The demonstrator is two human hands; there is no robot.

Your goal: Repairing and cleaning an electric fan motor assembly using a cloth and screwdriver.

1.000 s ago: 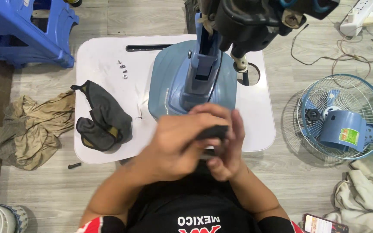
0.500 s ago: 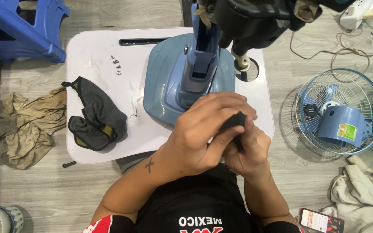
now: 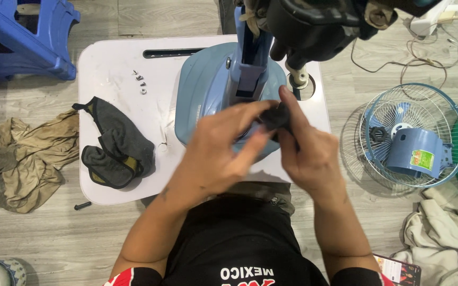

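Small black part (image 3: pixel 275 117) pinched between left hand (image 3: pixel 216 153) and right hand (image 3: pixel 308 153), both closed on it, just above the blue fan base (image 3: pixel 208 90). Underneath, white table (image 3: pixel 112 69) with dark cloth (image 3: pixel 115 145); fan grille (image 3: pixel 414 135) on floor to the right.

An informal home repair corner is seen: a blue plastic fan base (image 3: pixel 213 90) is stood on a low white table (image 3: pixel 112 69) over grey wood-look flooring (image 3: pixel 80 238), wire fan grilles (image 3: pixel 414 137) and rags (image 3: pixel 22 159) are strewn beside it.
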